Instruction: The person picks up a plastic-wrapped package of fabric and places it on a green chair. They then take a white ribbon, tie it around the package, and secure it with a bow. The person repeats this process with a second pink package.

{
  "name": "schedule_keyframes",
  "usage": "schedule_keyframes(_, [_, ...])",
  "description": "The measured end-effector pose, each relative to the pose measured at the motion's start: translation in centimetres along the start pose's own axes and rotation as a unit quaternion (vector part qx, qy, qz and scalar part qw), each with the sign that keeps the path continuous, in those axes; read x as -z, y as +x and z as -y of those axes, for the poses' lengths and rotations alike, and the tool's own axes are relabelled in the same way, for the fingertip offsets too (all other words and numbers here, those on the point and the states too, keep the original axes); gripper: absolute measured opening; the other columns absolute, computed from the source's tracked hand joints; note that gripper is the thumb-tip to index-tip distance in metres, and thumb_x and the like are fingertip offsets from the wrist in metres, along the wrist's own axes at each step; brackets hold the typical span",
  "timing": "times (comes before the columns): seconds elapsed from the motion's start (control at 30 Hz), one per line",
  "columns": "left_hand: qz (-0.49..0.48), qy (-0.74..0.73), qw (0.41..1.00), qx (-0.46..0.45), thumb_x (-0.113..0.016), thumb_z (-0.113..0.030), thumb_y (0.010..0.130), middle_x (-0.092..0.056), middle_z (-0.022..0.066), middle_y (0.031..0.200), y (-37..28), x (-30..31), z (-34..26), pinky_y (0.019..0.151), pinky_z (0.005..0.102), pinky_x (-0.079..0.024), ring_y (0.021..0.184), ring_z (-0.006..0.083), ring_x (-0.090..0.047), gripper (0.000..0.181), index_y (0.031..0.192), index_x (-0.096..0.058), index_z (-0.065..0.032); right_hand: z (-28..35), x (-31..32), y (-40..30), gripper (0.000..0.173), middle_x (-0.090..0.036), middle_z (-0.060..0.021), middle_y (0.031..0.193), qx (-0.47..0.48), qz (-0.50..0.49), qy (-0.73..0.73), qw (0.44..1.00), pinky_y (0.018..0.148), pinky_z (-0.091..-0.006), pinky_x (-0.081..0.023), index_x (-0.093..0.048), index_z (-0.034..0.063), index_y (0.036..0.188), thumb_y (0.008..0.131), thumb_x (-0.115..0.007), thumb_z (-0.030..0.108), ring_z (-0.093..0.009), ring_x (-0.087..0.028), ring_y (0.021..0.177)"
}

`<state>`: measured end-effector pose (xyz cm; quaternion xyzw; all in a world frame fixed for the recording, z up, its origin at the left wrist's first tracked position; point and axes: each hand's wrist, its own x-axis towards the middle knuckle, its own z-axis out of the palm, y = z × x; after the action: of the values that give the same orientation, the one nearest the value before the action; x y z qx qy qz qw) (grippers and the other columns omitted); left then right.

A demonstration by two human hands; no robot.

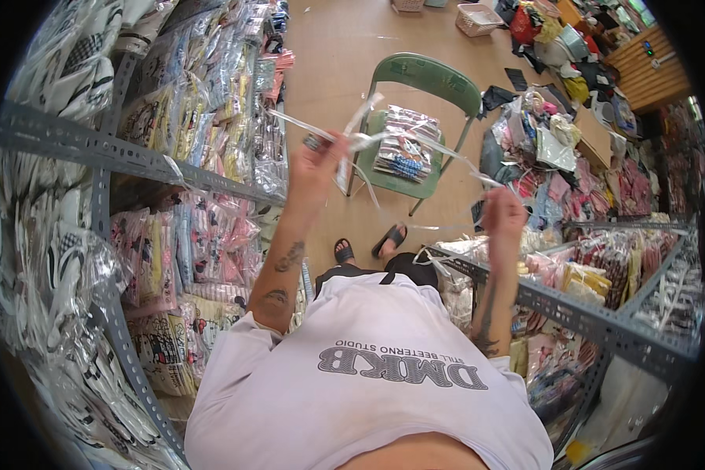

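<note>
White plastic strapping twine (440, 148) runs between my two hands in front of me, with loose ends and a loop hanging below. My left hand (318, 157) pinches it on the left, and a small dark object (312, 142) shows at its fingers, too blurred to name. Lower on the right, my right hand (503, 212) is closed on the other part of the twine. Beyond the twine, a stack of striped clothes in clear bags (408, 144) lies on the seat of a green folding chair (426, 69). Whether the twine touches the stack cannot be told.
Grey slotted metal racks (53, 136) packed with bagged clothes (202, 232) stand close on my left. Another metal rack (599, 322) holds bagged garments on my right. A heap of clothes and bags (540, 141) covers the floor at far right, near a pink plastic basket (477, 21).
</note>
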<state>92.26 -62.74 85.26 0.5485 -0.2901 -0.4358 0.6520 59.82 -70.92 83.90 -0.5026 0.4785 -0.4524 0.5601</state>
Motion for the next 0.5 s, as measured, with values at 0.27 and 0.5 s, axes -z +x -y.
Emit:
schedule_keyframes(0.27, [-0.148, 0.008, 0.987, -0.058, -0.064, -0.022, 0.100, -0.062, 0.0006, 0.074, 6.7, 5.9, -3.0, 0.059, 0.0233, -0.045, 0.063, 0.0074, -0.057, 0.017, 0.103, -0.066, -0.0055, -1.9, 22.1, 15.5, 0.024, -0.030, 0.0043, 0.060, 0.008, -0.260, 0.300, 0.918, 0.043, -0.0271, -0.019, -0.053, 0.0100, 0.088, 0.105, -0.049, 0.027, -0.008, -0.021, 0.048])
schedule_keyframes(0.5, [-0.233, -0.021, 0.970, -0.064, -0.063, -0.019, 0.101, -0.062, 0.0016, 0.074, 9.5, 5.5, -4.2, 0.060, 0.0253, -0.046, 0.063, 0.0095, -0.058, 0.014, 0.103, -0.066, -0.0062, -1.2, 27.6, 21.7, 0.035, -0.025, 0.0050, 0.062, 0.078, -0.321, 0.250, 0.910, 0.046, -0.0250, -0.020, -0.062, 0.0037, 0.115, 0.107, -0.041, 0.031, -0.008, -0.021, 0.048])
